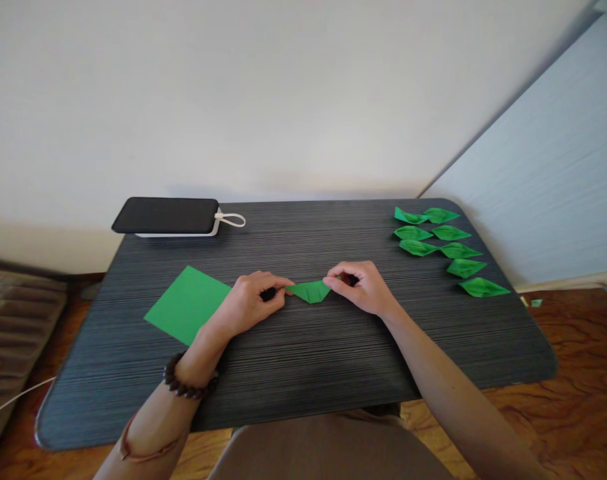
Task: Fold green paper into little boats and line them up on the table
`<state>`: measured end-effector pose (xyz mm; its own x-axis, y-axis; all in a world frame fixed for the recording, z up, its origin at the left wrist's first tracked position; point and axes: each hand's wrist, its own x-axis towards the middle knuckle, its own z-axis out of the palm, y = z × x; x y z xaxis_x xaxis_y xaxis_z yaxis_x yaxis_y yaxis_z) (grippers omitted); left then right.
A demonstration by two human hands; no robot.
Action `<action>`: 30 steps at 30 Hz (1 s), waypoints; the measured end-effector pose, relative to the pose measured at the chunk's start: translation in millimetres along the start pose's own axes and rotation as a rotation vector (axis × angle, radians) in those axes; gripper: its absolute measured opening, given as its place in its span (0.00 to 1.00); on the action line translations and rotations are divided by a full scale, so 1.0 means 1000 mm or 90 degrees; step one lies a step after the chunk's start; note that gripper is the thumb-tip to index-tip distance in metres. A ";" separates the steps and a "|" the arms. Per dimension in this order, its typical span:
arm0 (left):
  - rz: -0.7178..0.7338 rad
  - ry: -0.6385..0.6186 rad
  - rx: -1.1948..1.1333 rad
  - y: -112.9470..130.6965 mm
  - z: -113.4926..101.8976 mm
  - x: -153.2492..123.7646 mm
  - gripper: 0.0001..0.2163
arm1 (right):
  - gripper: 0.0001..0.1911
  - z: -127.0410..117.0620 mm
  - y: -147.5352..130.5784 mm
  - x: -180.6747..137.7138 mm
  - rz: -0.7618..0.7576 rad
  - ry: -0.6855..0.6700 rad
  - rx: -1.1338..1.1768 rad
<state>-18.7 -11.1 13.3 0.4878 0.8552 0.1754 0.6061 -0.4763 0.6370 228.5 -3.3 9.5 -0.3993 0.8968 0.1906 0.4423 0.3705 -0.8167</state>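
Observation:
Between my two hands is a small folded green paper (310, 292), boat-like in outline, with creases across its middle. My left hand (256, 300) pinches its left tip between thumb and forefinger. At the opposite tip, my right hand (359, 283) has a similar pinch and hides that end. A flat green paper sheet (186, 303) lies left of my left hand, its near right part covered by the wrist and forearm. Several folded green paper leaves (417, 247) rest in short rows at the table's right side.
The dark grey striped table (303, 367) backs onto a pale wall. A black phone (166, 215) lies on a white power bank (178, 234) with a looped white cable (234, 220) at the back left. A pale panel (548, 160) stands at the right.

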 end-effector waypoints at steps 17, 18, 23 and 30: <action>-0.016 0.034 -0.012 0.004 0.004 0.001 0.09 | 0.11 0.003 -0.004 0.001 -0.005 -0.042 0.030; -0.025 0.030 -0.019 0.006 0.004 0.001 0.08 | 0.10 0.003 -0.004 0.001 -0.010 -0.039 0.024; -0.024 0.031 -0.031 0.012 0.005 0.003 0.12 | 0.09 0.009 -0.004 0.002 -0.016 -0.055 0.056; -0.097 0.023 -0.219 0.014 0.009 0.002 0.06 | 0.09 0.016 -0.005 -0.002 -0.010 0.042 0.094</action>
<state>-3.7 -18.1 15.5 0.3828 0.9202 0.0815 0.4211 -0.2523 0.8712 214.6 -11.0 4.6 -0.3496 0.9069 0.2350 0.3121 0.3492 -0.8835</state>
